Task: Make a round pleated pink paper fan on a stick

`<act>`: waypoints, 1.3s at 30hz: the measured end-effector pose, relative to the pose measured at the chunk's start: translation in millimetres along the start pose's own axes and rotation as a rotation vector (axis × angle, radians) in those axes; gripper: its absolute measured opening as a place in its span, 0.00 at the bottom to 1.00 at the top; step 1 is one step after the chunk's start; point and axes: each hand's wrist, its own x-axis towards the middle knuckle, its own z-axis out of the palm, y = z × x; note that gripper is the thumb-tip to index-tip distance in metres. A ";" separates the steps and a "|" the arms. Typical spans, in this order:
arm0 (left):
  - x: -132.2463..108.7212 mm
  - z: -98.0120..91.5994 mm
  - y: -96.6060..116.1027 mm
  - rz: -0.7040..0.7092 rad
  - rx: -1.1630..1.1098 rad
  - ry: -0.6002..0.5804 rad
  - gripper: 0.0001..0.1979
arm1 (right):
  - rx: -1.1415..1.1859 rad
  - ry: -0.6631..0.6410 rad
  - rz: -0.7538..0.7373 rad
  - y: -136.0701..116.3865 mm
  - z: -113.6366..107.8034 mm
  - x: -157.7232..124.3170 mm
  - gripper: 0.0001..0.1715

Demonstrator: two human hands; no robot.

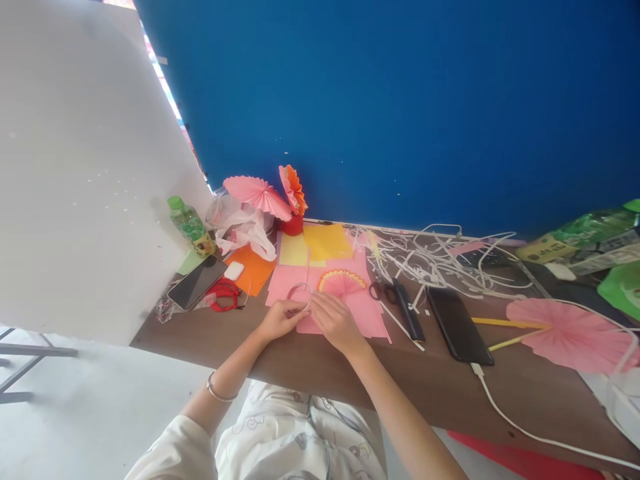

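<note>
My left hand (281,319) and my right hand (336,321) meet over a pink paper sheet (370,313) near the table's front edge. Both pinch a thin loop of clear tape (299,289) that arcs up between the fingertips. Just beyond the loop lies a small pleated paper fan (341,281), pink with a yellow-orange rim. A silver bangle sits on my left wrist.
Scissors (395,297) and a black phone (459,325) on a white cable lie right of the hands, beside a tangle of white paper strips (440,257). Another phone (197,282), earbud case, green bottle (189,225) and paper fans (257,193) stand left and behind. A large pink fan (570,333) lies right.
</note>
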 end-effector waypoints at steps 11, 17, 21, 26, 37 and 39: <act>-0.4 -0.6 -2.1 0.002 0.102 0.036 0.11 | 0.264 0.263 0.373 3.6 8.1 -6.3 0.09; -0.7 0.0 -5.0 -0.011 0.136 0.002 0.10 | 0.364 0.283 0.526 1.9 4.5 -6.9 0.07; -1.1 -0.7 -6.9 -0.001 0.132 -0.017 0.09 | 0.400 0.284 0.561 -1.4 2.3 -3.9 0.06; 0.5 -2.2 -7.5 0.051 0.250 0.018 0.09 | 0.394 0.289 0.592 -0.8 -4.3 2.0 0.05; 3.1 -3.5 -0.4 0.143 0.464 0.134 0.08 | 0.186 0.268 0.320 8.4 -35.7 17.9 0.06; 2.9 -3.7 -6.8 0.162 0.441 0.163 0.12 | 0.157 0.259 0.293 7.6 -43.7 22.2 0.07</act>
